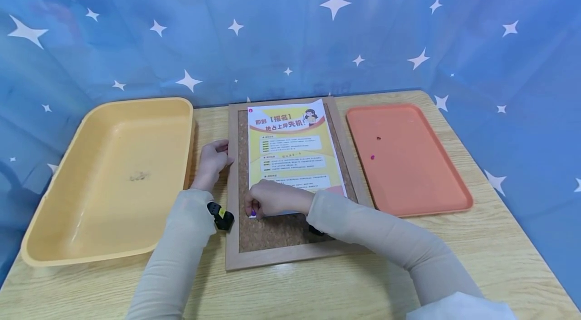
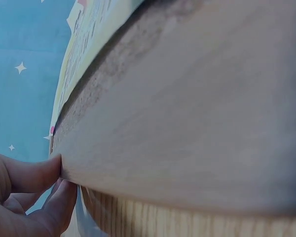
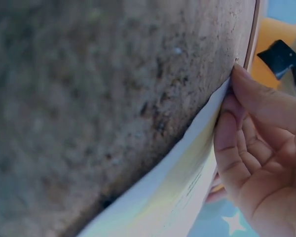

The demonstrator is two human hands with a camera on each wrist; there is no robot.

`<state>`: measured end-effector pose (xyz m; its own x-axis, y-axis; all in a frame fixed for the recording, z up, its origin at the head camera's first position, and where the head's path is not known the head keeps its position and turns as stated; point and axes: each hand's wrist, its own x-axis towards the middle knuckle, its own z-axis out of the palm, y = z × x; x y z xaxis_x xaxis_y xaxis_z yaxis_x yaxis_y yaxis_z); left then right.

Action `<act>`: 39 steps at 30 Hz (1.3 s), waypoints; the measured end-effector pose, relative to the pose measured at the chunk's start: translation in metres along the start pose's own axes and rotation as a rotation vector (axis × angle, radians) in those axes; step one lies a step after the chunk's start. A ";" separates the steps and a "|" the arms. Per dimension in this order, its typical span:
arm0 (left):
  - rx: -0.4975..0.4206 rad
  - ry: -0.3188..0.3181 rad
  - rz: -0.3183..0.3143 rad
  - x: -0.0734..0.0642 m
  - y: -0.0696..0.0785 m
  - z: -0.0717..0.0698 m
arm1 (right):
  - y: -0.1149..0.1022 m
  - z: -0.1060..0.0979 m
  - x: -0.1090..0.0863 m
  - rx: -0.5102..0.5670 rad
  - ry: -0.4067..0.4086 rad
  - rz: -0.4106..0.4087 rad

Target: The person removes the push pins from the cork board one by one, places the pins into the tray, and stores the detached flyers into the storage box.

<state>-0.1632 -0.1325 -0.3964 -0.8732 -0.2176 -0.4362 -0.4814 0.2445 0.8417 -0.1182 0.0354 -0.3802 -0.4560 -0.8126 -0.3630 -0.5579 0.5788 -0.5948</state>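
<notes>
R fingers [image 3: 227,140] pinch pin [image 1: 253,213] @poster [image 1: 292,151] cnr | L fingers [image 2: 61,205] grip frame [image 1: 232,239] edge | cork [image 1: 279,236] below

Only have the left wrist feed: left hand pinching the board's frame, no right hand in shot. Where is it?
Observer: Head view puts the right hand at the lower-left corner of the poster.
Operator: Holding anything?
Observer: Yes, a small purple item at its fingertips, partly hidden; looks like a push pin.
Operator: Anything right of the cork board?
Observer: A flat orange-red tray with two tiny items on it, one pink and one dark; too small to identify.
</notes>
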 end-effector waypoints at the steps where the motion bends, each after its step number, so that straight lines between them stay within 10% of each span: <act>1: 0.001 0.000 0.000 0.000 0.000 0.000 | 0.001 0.000 0.000 0.007 0.003 -0.001; 21: -0.010 -0.016 -0.002 -0.002 0.001 0.000 | 0.013 -0.009 -0.015 0.402 -0.003 -0.077; 39: -0.013 -0.013 -0.002 -0.001 -0.002 0.001 | 0.079 -0.071 -0.080 0.560 0.365 0.241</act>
<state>-0.1614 -0.1324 -0.3982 -0.8730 -0.2055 -0.4422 -0.4824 0.2316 0.8448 -0.1748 0.1511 -0.3474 -0.7799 -0.5345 -0.3257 -0.0166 0.5379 -0.8429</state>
